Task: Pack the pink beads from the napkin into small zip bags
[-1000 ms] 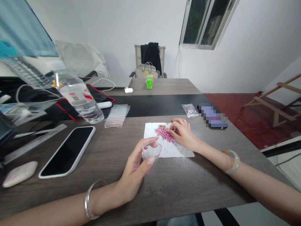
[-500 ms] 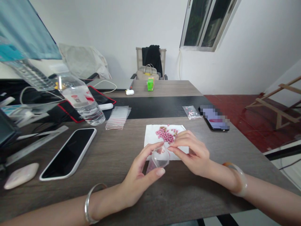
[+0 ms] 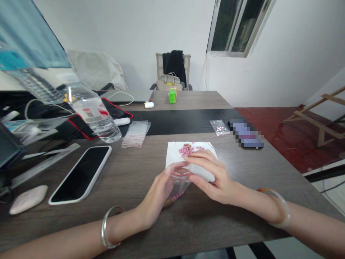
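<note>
My left hand (image 3: 159, 190) is curled around a small clear zip bag (image 3: 180, 184), whose mouth gapes upward. Pink pills (image 3: 176, 196) lie in the bottom of the bag, with something brownish beside them. At the right side of that mouth is my right hand (image 3: 211, 174), its thumb against the bag's edge and its fingers bent over the far side. A white sheet of paper (image 3: 172, 153) lies just beyond both hands. On it is a pile of round pink pills (image 3: 185, 149) with a brown capsule (image 3: 185, 145) among them, partly hidden by my right fingers.
Left are a white-edged phone (image 3: 81, 176), a water bottle (image 3: 93, 111), a pale mouse (image 3: 28, 199) and a stack of empty zip bags (image 3: 136, 133). A filled zip bag (image 3: 219, 127) and another phone (image 3: 246, 135) lie right. A green box (image 3: 172, 96) stands farther back.
The bag's mouth has tipped and widened, and pills now show in its bottom. My right hand has moved slightly left, its fingers stretching over the pile's near edge.
</note>
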`<state>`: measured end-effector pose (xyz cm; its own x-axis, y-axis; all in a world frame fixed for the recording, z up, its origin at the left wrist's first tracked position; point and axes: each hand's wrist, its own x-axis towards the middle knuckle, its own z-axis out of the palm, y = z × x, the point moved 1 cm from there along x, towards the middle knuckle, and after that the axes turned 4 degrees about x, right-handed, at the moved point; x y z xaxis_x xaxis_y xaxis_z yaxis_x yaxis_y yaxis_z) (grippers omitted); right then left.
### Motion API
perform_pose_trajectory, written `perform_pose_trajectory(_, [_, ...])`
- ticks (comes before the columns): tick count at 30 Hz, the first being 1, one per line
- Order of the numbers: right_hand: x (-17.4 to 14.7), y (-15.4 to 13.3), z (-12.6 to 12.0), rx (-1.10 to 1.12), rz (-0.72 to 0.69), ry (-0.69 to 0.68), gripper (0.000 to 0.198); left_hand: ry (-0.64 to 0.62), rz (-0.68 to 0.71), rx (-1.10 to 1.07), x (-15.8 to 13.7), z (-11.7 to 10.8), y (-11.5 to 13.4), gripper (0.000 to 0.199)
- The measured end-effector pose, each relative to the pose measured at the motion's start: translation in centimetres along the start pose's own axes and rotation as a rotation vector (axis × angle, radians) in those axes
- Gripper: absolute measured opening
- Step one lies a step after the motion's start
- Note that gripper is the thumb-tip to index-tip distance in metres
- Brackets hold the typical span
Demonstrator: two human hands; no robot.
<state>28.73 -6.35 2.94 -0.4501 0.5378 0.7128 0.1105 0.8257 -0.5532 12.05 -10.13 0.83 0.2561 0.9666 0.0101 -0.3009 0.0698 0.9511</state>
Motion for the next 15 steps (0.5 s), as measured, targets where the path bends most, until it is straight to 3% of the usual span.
perform_pose_trajectory(4, [-0.1,1.0,0.4,0.034,0.191,-0.012,0.018,0.023,-0.127,-0.172,0.5,0.6,0.7,0.056])
perform_pose_trajectory(7, [-0.2,1.6,0.5,0.071,0.228,0.008,0.009,0.047,-0.157,-0.19,0.6,0.7,0.8,0.058])
perform_pose_trajectory(15, [-0.1,1.8,0.6,0.18,0.301,0.042,0.012,0.128,-0.088,-0.11,0.7,0.3,0.3,0.049])
